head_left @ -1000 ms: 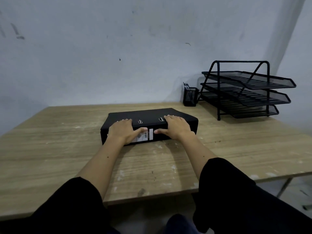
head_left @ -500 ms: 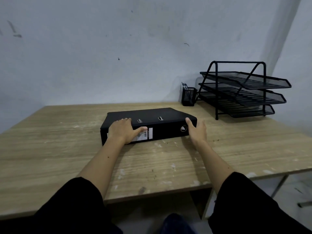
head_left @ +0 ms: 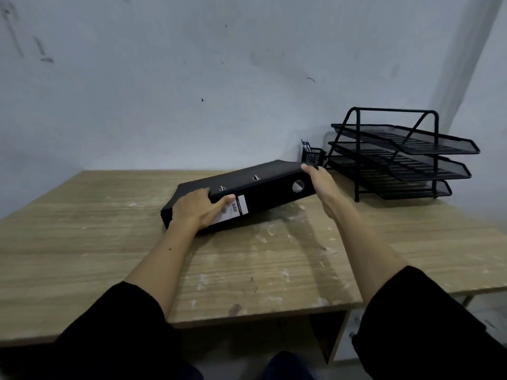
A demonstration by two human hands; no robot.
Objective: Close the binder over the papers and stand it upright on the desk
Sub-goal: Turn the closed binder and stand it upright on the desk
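With the black lever-arch binder (head_left: 247, 193) already shut, we have our right hand (head_left: 319, 182) gripping its raised right end while our left hand (head_left: 199, 208) clasps the near-left spine on the wooden desk (head_left: 82, 242); standing it upright remains.

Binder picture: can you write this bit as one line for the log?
binder: closed, right end raised | left hand: holding low end on desk | right hand: gripping raised end | upright: not yet
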